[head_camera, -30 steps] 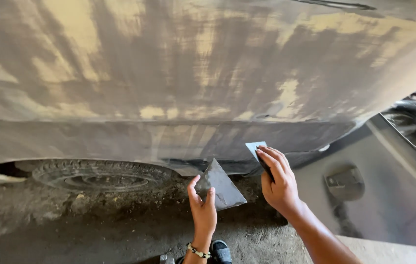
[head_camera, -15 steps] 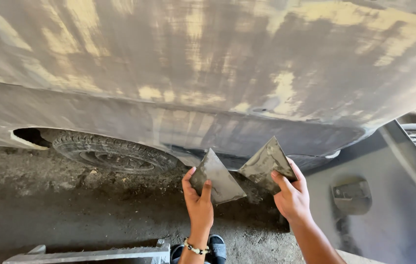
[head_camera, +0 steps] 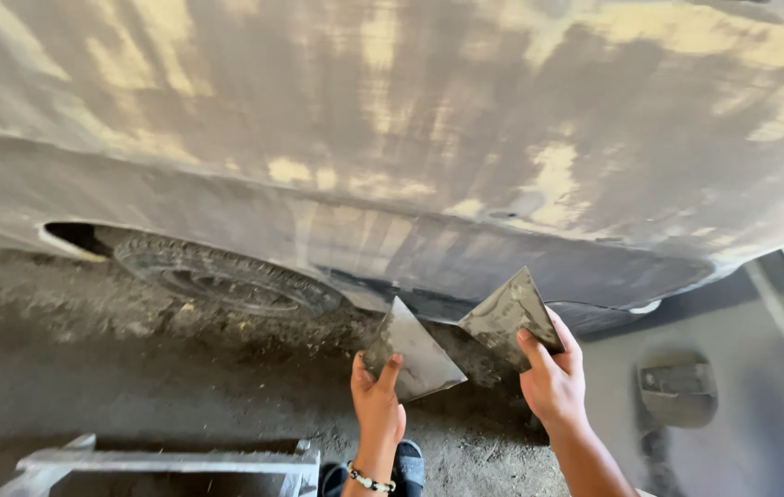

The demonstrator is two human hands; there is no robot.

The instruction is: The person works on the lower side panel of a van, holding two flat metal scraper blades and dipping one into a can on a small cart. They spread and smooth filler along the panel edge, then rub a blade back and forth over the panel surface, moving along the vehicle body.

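Observation:
A car body panel [head_camera: 392, 138], sanded grey with yellowish filler patches, fills the upper view. Below its lower edge my left hand [head_camera: 377, 405] holds a flat grey putty spreader [head_camera: 413, 354] by one corner, its face smeared with filler. My right hand [head_camera: 553, 377] grips a second grey spreader [head_camera: 507, 316], tilted up toward the panel's lower edge. The two blades sit side by side, a small gap apart, just under the panel. A beaded bracelet is on my left wrist.
A tyre [head_camera: 226, 274] shows under the panel at left, over dusty ground [head_camera: 88, 368]. A light metal frame [head_camera: 171, 460] lies at the bottom left. A detached grey car part [head_camera: 714, 405] with a recessed handle lies at the right. My sandal [head_camera: 406, 465] is below.
My right hand came off the panel and now holds a spreader beside the one in my left hand. The view shifted right and down slightly.

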